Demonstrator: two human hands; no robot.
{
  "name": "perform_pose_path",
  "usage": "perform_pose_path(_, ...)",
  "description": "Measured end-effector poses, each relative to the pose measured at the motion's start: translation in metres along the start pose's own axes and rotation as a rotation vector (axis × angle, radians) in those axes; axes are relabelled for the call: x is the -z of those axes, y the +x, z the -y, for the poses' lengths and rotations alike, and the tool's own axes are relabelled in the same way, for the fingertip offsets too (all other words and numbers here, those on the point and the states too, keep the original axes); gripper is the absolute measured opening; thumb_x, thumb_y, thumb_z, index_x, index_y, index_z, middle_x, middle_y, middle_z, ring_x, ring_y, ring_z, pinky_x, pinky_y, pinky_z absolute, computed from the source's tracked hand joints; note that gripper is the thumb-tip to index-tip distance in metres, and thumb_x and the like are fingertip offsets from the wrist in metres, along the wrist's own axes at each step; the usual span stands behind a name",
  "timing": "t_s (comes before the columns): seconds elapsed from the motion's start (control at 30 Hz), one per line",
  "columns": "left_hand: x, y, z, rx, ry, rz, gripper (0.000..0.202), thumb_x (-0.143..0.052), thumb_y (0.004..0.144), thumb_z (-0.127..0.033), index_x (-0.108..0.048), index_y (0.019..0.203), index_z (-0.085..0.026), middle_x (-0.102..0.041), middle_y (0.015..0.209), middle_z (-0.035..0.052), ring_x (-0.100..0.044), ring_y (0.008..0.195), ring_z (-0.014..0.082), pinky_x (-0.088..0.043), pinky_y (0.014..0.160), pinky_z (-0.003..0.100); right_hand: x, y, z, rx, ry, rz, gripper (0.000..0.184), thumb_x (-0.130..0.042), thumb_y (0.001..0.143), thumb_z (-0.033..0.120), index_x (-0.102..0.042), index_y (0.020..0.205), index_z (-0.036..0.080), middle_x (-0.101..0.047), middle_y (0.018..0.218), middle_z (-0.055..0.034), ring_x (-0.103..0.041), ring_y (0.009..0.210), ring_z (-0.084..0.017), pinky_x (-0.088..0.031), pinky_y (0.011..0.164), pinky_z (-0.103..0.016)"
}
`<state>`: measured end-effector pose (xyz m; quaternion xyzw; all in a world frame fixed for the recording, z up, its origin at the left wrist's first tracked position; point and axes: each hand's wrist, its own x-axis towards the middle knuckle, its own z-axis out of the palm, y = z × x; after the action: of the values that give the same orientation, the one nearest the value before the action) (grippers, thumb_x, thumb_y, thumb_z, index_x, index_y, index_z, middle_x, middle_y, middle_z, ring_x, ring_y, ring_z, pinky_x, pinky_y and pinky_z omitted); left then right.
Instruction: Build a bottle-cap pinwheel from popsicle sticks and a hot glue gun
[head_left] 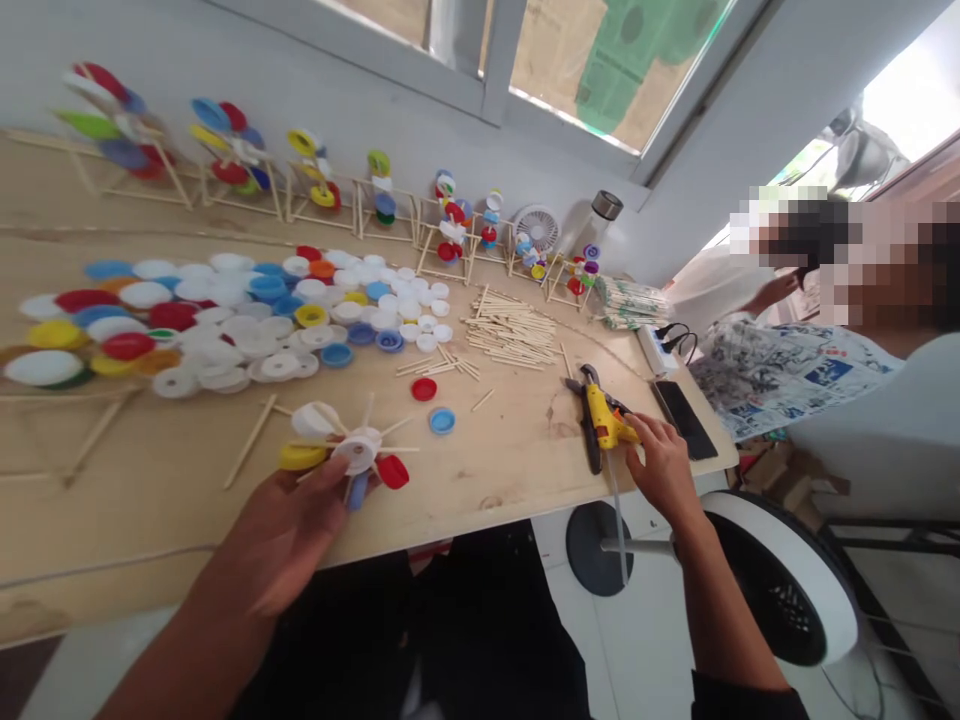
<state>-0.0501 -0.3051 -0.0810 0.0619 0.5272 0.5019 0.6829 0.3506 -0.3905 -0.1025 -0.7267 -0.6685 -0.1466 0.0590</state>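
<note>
Between the fingers and thumb of my left hand [292, 525] is a small wheel made of a white bottle cap [358, 452] with thin wooden sticks radiating from it. Yellow, white, red and blue caps sit on some of its sticks, while others are bare. My right hand [664, 460] has its fingers closed round the handle of a yellow hot glue gun [602, 418], which rests over a black tool. A clear glue stick [618, 515] hangs from the gun past the table edge. In front of the wheel lie a loose red cap [424, 389] and a blue cap [442, 421].
Many bottle caps [247, 340] cover the left of the wooden table [480, 475]. Cut sticks [510, 328] lie in a pile. Finished cap wheels on stick frames [319, 190] line the wall. A phone [685, 420] and a power strip [655, 350] lie right; two people sit beyond.
</note>
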Motion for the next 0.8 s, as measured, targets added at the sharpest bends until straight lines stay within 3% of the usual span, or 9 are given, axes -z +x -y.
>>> perform_pose_path(0.27, 0.009, 0.007, 0.005, -0.033, 0.02, 0.051, 0.018, -0.079, 0.062, -0.004, -0.072, 0.072, -0.018, -0.074, 0.072, 0.0004, -0.069, 0.066, 0.0135, -0.059, 0.059, 0.018, -0.026, 0.021, -0.003, 0.087, -0.012, 0.062, 0.044, -0.053, 0.083, 0.011, -0.064, 0.125, 0.017, -0.066, 0.129, -0.0173, -0.06, 0.111, -0.033, -0.05, 0.09, -0.045)
perform_pose_path(0.4, 0.014, 0.012, 0.008, -0.08, 0.03, 0.054, 0.021, -0.083, 0.058, -0.005, -0.072, 0.069, -0.019, -0.074, 0.073, 0.0017, -0.073, 0.077, 0.0182, -0.06, 0.061, 0.019, -0.025, 0.025, -0.01, 0.09, 0.268, 0.044, 0.036, -0.053, 0.082, 0.019, -0.065, 0.116, 0.017, -0.069, 0.121, -0.0173, -0.061, 0.111, -0.032, -0.05, 0.091, -0.047)
perform_pose_path(0.5, 0.016, 0.014, 0.01, -0.107, 0.024, 0.071, 0.025, -0.086, 0.053, -0.007, -0.071, 0.07, -0.02, -0.073, 0.069, 0.001, -0.073, 0.081, 0.0202, -0.059, 0.06, 0.019, -0.017, 0.025, -0.003, -0.097, 0.552, 0.018, 0.029, -0.055, 0.085, 0.034, -0.066, 0.107, 0.019, -0.072, 0.101, -0.0134, -0.064, 0.093, -0.029, -0.053, 0.08, -0.043)
perform_pose_path(0.6, 0.016, 0.012, 0.011, -0.155, -0.014, 0.066, 0.03, -0.087, 0.048, -0.007, -0.07, 0.068, -0.022, -0.073, 0.068, -0.0014, -0.073, 0.079, 0.0192, -0.06, 0.064, 0.019, -0.003, 0.023, 0.024, -0.349, 0.852, 0.04, 0.037, -0.058, 0.087, 0.05, -0.07, 0.104, 0.019, -0.072, 0.093, -0.0089, -0.063, 0.073, -0.022, -0.05, 0.062, -0.034)
perform_pose_path(0.67, 0.015, 0.009, 0.01, -0.2, -0.02, 0.057, 0.033, -0.087, 0.044, -0.005, -0.07, 0.066, -0.023, -0.073, 0.068, -0.0031, -0.072, 0.075, 0.0176, -0.06, 0.064, 0.019, 0.008, 0.021, 0.054, -0.432, 1.016, 0.046, 0.042, -0.062, 0.085, 0.056, -0.072, 0.1, 0.019, -0.073, 0.095, -0.0089, -0.064, 0.073, -0.021, -0.05, 0.061, -0.032)
perform_pose_path(0.73, 0.013, 0.006, 0.009, -0.243, -0.007, 0.043, 0.034, -0.087, 0.042, -0.004, -0.069, 0.064, -0.024, -0.073, 0.067, -0.0045, -0.071, 0.073, 0.0163, -0.059, 0.064, 0.018, 0.021, 0.02, 0.088, -0.414, 1.111, 0.062, 0.041, -0.065, 0.083, 0.057, -0.074, 0.096, 0.019, -0.074, 0.094, -0.0091, -0.066, 0.077, -0.022, -0.051, 0.062, -0.032)
perform_pose_path(0.8, 0.012, 0.002, 0.007, -0.277, 0.018, 0.023, 0.032, -0.087, 0.044, -0.005, -0.07, 0.063, -0.024, -0.073, 0.067, -0.0049, -0.071, 0.074, 0.0156, -0.058, 0.067, 0.018, 0.033, 0.018, 0.121, -0.282, 1.165, 0.155, 0.034, -0.065, 0.086, 0.052, -0.074, 0.095, 0.021, -0.074, 0.097, -0.0086, -0.067, 0.084, -0.023, -0.052, 0.066, -0.032)
